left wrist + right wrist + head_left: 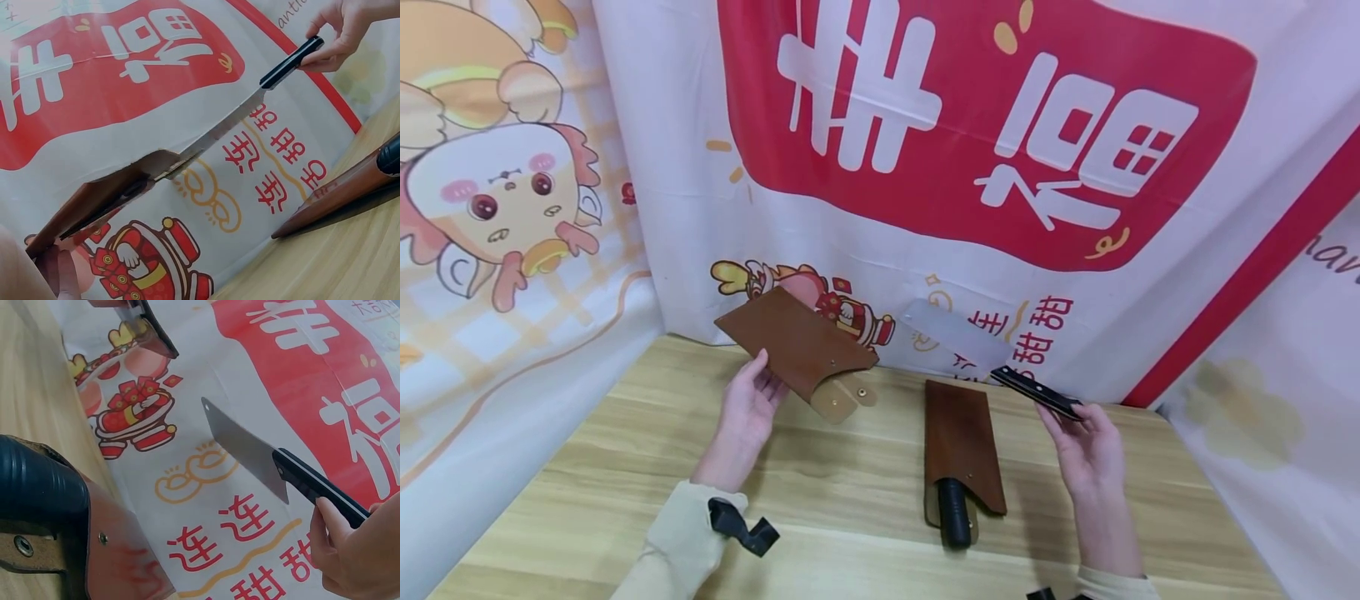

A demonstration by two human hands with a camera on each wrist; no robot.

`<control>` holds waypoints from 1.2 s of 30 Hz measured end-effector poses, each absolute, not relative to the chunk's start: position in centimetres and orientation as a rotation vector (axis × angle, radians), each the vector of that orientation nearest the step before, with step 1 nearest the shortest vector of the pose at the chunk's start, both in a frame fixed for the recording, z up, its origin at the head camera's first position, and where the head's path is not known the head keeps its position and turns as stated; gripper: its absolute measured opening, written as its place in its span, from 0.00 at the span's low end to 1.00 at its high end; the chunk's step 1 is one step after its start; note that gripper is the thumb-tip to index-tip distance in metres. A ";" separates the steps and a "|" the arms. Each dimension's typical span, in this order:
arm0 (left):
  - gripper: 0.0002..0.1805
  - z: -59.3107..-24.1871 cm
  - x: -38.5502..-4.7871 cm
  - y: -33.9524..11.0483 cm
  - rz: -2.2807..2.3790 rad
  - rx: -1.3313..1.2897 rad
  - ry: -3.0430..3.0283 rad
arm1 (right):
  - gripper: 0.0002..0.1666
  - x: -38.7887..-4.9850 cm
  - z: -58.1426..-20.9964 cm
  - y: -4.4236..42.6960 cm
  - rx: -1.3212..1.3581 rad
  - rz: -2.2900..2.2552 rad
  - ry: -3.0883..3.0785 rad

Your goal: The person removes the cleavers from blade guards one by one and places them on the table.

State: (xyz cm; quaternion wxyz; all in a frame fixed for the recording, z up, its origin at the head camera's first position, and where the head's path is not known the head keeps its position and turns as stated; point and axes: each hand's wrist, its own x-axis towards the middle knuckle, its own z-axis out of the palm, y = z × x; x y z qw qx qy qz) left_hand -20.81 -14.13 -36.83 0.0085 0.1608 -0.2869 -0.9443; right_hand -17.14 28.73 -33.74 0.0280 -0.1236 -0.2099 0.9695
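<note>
My left hand grips a brown leather sheath by its lower left edge, holding it raised and tilted, its tan strap hanging toward the right. In my right hand is the black handle of a cleaver, pinched between thumb and fingers. The broad bare blade points up and left, toward the sheath. A gap separates blade and sheath in the head view and in the right wrist view, where the blade shows whole. The left wrist view has them overlapping.
A second brown sheath lies on the wooden table between the hands, a black handle sticking out toward me. Behind the table hangs a white cloth with red print. More printed cloth covers both sides.
</note>
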 end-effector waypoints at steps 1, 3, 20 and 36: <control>0.04 -36.9 -20.8 -14.1 -2.950 0.505 -0.898 | 0.13 -17.1 -33.7 28.6 -0.374 2.993 -0.674; 0.04 -37.0 -20.9 -14.2 -2.949 0.504 -0.904 | 0.16 -17.1 -33.7 28.5 -0.359 3.003 -0.714; 0.06 -36.9 -21.2 -14.5 -2.998 0.521 -0.879 | 0.13 -16.5 -33.6 26.6 -0.083 3.152 -0.777; 0.08 -36.4 -21.4 -15.8 -3.068 0.490 -1.087 | 0.26 -16.3 -34.9 22.8 0.701 3.098 -1.675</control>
